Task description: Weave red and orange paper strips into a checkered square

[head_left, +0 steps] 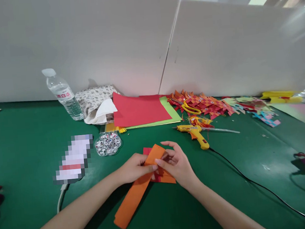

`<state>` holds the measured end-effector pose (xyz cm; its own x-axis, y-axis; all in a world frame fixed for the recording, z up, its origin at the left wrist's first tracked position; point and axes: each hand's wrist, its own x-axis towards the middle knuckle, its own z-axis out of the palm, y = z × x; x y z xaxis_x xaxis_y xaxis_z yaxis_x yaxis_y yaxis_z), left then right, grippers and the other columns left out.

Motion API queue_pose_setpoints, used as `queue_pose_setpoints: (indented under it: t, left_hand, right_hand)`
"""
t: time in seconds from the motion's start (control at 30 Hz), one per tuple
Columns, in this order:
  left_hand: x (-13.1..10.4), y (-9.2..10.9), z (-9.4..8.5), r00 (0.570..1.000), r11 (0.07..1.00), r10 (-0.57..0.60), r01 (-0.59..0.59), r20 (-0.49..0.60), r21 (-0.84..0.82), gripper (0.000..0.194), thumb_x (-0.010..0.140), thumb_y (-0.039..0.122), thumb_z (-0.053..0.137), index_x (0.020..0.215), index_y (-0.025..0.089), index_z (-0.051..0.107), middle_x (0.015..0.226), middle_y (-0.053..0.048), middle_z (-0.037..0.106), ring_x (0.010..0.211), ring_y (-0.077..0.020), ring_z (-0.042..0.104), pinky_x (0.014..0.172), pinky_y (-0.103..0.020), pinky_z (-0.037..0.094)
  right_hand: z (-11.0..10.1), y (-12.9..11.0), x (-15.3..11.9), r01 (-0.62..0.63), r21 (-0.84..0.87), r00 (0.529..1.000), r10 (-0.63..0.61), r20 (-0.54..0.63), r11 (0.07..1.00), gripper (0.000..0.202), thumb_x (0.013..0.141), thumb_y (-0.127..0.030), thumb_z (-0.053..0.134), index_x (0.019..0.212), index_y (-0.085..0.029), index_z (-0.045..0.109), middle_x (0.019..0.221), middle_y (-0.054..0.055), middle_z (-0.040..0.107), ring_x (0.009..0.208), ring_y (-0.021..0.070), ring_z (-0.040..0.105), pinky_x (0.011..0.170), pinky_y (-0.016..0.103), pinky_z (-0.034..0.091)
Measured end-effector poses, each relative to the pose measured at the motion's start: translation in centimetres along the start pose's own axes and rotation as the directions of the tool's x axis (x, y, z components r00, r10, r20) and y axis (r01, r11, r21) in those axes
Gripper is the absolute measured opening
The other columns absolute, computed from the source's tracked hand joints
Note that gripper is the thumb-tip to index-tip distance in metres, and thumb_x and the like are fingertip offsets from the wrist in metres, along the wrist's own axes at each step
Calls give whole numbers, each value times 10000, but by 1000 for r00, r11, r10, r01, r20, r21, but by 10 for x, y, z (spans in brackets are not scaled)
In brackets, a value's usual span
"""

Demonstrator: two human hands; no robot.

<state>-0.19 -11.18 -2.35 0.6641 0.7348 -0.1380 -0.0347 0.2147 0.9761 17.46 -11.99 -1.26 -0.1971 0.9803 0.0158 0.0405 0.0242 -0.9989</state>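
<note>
A long orange paper strip (133, 200) slants across the middle of the green table, its lower end toward me. My left hand (136, 168) grips it from the left, thumb on top near the upper part. From the right, my right hand (176, 164) has its thumb on the strip's edge, with the index finger raised and other fingers curled behind. Beneath the strip and my fingers lies a red and orange paper piece (167, 178), partly hidden. Whether my fingers also hold that piece is unclear.
A yellow glue gun (197, 133) with a black cord lies to the right, near yellow scissors (190, 107) and woven paper pieces (202, 103). Red paper sheets (141, 108), a dish of googly eyes (108, 144), a phone (75, 158) and a water bottle (64, 95) stand around.
</note>
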Motion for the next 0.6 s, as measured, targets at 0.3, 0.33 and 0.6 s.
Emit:
queue_pose_setpoints:
  t: [0.3,0.33,0.6]
  left_hand:
    - [-2,6,-3,999,985,14,-19,35,170,315,817,383,566,735,93,656,652,-56,664,585,-126,599,582,-212,449]
    - [-2,6,-3,1000,983,5,-11,29,184,310,813,380,568,741,93,659,661,-57,669,591,-130,602,576,-210,444]
    - [-2,4,0,993,916,97,-61,-71,396,354,854,387,492,705,100,637,663,-30,644,593,-119,550,545,-196,382]
  right_hand:
    - [-11,-13,3,50,-7,988,-51,-146,999,540,645,-331,753,1069,-223,436,691,-24,648,634,154,632,607,271,512]
    - [-13,-13,4,61,-3,983,-60,-174,998,537,645,-335,754,1062,-220,436,686,-24,651,638,153,632,616,272,514]
    - [-3,0,0,45,-43,998,-47,-47,998,430,694,-345,716,1011,-224,452,677,-19,650,621,148,633,584,258,500]
